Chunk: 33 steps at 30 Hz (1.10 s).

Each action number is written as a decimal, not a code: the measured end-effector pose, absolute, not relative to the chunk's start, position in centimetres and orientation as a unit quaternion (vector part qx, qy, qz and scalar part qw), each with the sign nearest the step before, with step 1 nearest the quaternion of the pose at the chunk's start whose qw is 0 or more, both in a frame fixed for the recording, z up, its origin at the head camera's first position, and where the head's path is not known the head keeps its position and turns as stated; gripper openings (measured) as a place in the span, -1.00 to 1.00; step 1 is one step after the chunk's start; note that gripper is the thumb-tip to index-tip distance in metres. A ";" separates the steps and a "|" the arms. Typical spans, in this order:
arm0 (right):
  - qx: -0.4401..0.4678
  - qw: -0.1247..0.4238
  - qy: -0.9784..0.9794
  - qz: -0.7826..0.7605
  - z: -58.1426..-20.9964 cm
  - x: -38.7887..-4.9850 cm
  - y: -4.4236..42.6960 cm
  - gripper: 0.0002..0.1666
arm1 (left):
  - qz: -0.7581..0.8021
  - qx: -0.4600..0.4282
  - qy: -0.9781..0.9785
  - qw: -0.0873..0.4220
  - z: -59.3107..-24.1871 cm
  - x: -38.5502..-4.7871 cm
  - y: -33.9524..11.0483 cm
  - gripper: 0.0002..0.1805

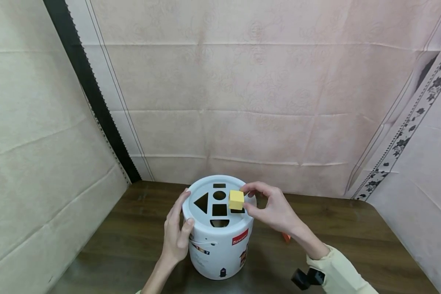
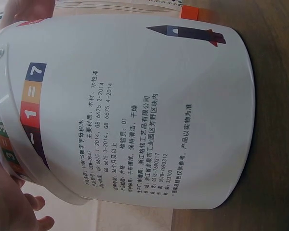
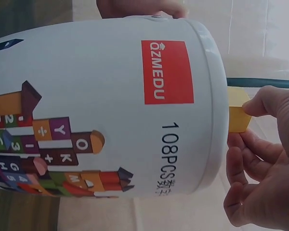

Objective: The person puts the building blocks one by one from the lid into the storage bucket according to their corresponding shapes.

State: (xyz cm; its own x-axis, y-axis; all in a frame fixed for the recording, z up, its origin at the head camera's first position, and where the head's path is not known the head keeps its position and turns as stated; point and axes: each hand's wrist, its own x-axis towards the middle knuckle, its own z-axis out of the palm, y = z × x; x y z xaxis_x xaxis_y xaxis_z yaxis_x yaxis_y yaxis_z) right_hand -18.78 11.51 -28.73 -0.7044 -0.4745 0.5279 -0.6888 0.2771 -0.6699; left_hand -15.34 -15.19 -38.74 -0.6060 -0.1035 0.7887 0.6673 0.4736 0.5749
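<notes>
A white bucket (image 1: 220, 253) stands upright on the wooden table. Its lid (image 1: 202, 220) has several cut-out holes, among them a triangle, a circle and a square. My left hand (image 1: 176, 232) holds the bucket's left side at the rim, thumb toward the front; in the left wrist view part of this hand (image 2: 9, 207) shows beside the lid. Between thumb and fingers, my right hand (image 1: 275, 208) pinches a yellow block (image 1: 236, 200) over the right part of the lid. In the right wrist view the yellow block (image 3: 238, 110) appears close against the lid's top; whether it touches cannot be told.
An orange piece (image 1: 286, 237) lies on the table (image 1: 345, 241) right of the bucket, partly hidden by the right forearm. Pale patterned cloth (image 1: 257, 98) hangs behind the table and along both sides. A black device (image 1: 308, 279) is worn at the right wrist.
</notes>
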 end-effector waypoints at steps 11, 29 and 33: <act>0.378 0.098 -0.791 0.471 -28.9 -18.9 9.7 -0.65 | -0.480 -0.185 -0.758 0.401 -38.6 -15.3 -15.1 -0.31; 0.399 0.099 -0.804 0.430 -28.9 -19.2 8.2 -0.69 | -0.481 -0.179 -0.765 0.390 -38.7 -15.4 -15.3 -0.33; 0.406 0.099 -0.807 0.416 -28.9 -19.3 8.2 -0.70 | -0.480 -0.180 -0.765 0.390 -38.7 -15.4 -15.3 -0.33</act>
